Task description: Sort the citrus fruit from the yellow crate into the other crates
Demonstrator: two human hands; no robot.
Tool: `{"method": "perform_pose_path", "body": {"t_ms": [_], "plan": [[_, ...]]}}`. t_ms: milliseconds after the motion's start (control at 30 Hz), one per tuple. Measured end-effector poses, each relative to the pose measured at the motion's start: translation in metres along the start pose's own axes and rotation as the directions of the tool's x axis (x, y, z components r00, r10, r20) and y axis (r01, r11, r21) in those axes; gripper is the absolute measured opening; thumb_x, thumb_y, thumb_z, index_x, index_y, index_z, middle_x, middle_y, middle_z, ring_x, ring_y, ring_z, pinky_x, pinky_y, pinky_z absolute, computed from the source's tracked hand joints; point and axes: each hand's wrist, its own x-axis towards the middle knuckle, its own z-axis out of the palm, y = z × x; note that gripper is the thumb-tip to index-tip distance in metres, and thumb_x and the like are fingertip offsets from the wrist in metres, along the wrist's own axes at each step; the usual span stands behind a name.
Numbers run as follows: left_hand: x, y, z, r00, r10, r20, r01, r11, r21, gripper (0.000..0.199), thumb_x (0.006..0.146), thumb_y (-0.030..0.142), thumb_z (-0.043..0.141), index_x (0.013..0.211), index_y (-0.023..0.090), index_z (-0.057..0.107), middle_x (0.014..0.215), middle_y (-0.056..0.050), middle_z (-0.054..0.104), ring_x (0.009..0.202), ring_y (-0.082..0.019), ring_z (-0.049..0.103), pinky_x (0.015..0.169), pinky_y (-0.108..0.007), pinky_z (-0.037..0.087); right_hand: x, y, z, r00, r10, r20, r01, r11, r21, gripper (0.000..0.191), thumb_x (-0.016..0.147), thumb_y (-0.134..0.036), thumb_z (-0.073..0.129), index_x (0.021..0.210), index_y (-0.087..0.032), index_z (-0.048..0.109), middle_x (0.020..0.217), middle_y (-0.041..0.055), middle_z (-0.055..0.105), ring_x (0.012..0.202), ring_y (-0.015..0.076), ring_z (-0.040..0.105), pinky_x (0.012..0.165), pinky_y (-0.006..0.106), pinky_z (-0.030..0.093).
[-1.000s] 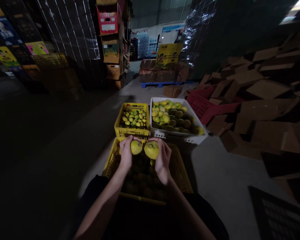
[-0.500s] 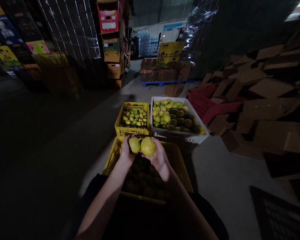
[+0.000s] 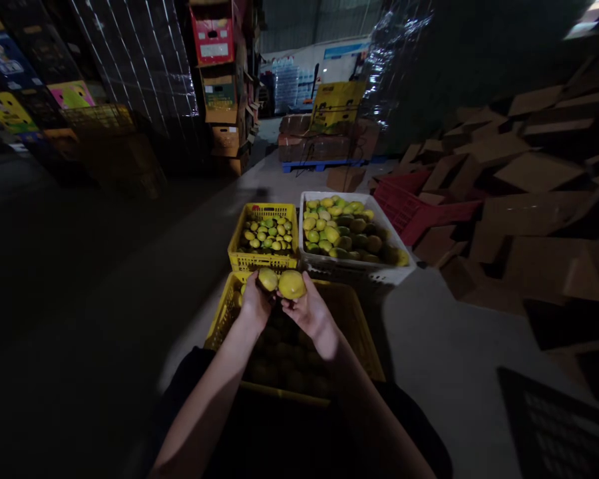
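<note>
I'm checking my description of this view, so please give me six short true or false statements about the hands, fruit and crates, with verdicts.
1. The left hand holds a rounded yellowish fruit. True.
2. The right hand holds no fruit. False: it holds a smooth yellow oval fruit.
3. The white plastic crate stands to the right of the small yellow plastic crate. True.
4. The crate beneath the hands is red. False: it is a large yellow plastic crate.
5. The white crate holds bottles. False: it holds green and yellow fruit.
6. A blue pallet lies beyond the white crate. True.
</note>
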Motion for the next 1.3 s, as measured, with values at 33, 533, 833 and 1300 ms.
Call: {"method": "perform_pose_path", "body": {"t_ms": [33,533,833,1300], "plan": [[0.001,-0.001,0.000,1.000,0.028,-0.010,-0.028,1.000,-0.007,0.027,0.093,0.033,0.038,0.090,0.017,0.059,0.074,-0.002,0.063,0.059,-0.011,0.057,0.058,-0.022,0.047,0.000,0.000,0.001,0.999,-0.035,-0.026,0.036,0.999,0.037,0.036,0.091,-0.043,0.046,0.075,-0.016,0.063,0.056,0.0023,0.066,0.044,0.0098,0.055,0.046,0.019,0.047],[-0.020,0.004,0.000,0.760,0.605,0.237,-0.637,0.765,0.089,0.047,0.061,0.003,0.077,0.101,0.025,0.064,0.110,-0.001,0.065,0.098,-0.013,0.062,0.087,-0.020,0.048,-0.006,-0.002,-0.004,0.802,-0.598,0.000,0.592,0.795,-0.132,0.033,0.058,-0.025,0.080,0.087,-0.020,0.065,0.086,-0.0008,0.069,0.076,0.0125,0.063,0.062,0.021,0.050],[-0.032,0.008,0.003,0.734,0.633,0.244,-0.678,0.705,0.209,0.045,0.054,-0.002,0.078,0.091,0.022,0.070,0.113,-0.005,0.064,0.116,-0.021,0.055,0.091,-0.023,0.047,-0.018,0.001,-0.002,0.467,-0.884,0.035,0.839,0.430,-0.333,0.062,0.044,-0.006,0.081,0.096,-0.025,0.052,0.104,-0.0003,0.063,0.091,0.0147,0.061,0.075,0.025,0.052],[-0.027,0.003,-0.009,0.569,0.652,0.500,-0.822,0.453,0.345,0.041,0.063,0.017,0.079,0.102,0.029,0.071,0.118,-0.005,0.062,0.116,-0.023,0.052,0.106,-0.033,0.036,-0.024,-0.006,-0.016,0.362,-0.924,0.126,0.827,0.256,-0.501,0.057,0.047,-0.006,0.079,0.095,-0.027,0.056,0.112,0.0012,0.059,0.109,0.0193,0.053,0.099,0.034,0.043]]}}
